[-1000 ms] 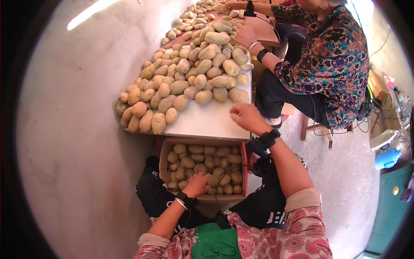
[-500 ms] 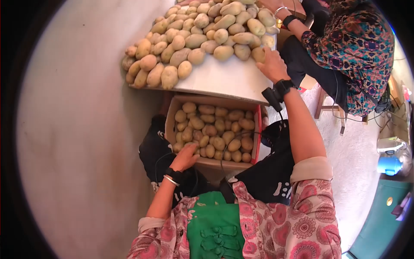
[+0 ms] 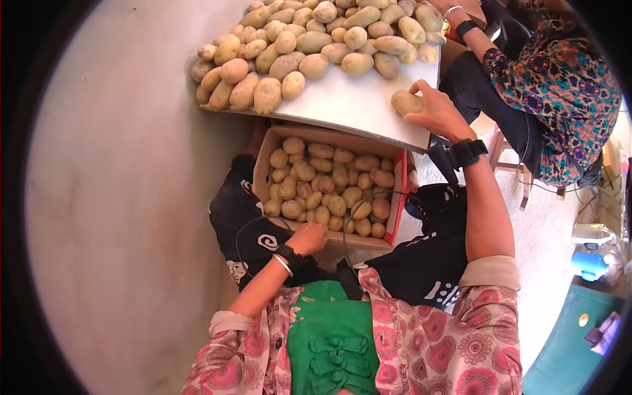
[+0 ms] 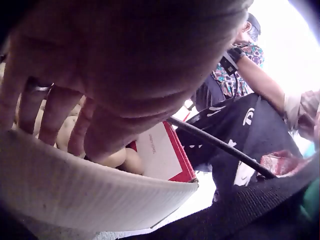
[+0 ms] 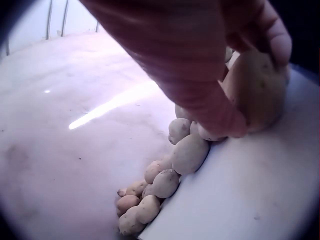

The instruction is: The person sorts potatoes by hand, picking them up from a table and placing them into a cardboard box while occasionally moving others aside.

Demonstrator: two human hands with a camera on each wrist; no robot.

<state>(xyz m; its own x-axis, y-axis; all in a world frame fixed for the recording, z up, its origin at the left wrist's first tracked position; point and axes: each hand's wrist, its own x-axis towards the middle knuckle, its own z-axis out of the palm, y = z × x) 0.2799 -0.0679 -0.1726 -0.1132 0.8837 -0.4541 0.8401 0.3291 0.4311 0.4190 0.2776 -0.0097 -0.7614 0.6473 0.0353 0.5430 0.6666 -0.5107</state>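
At the table's right end, my right hand (image 3: 440, 113) holds a potato (image 3: 404, 103) between thumb and fingers. In the right wrist view the thumb lies along this large potato (image 5: 262, 95), just over the white tabletop (image 5: 240, 185). My left hand (image 3: 309, 239) is at the near wall of a cardboard box (image 3: 355, 242) that holds many small potatoes (image 3: 326, 184). The left wrist view shows the fingers of my left hand (image 4: 115, 65) hanging loosely over the inner side of the box wall (image 4: 80, 185), with no potato visibly gripped.
A heap of potatoes (image 3: 313, 43) covers the far and left part of the table (image 3: 368, 99). Another person sits at the right, with a hand at the heap. A thin cable (image 3: 345, 243) crosses the box. A teal cabinet (image 3: 566, 336) stands at the lower right.
My right hand has taken a potato at the heap's right edge and drawn it nearer over the bare tabletop. My left hand has moved from the box's potatoes to its near wall.
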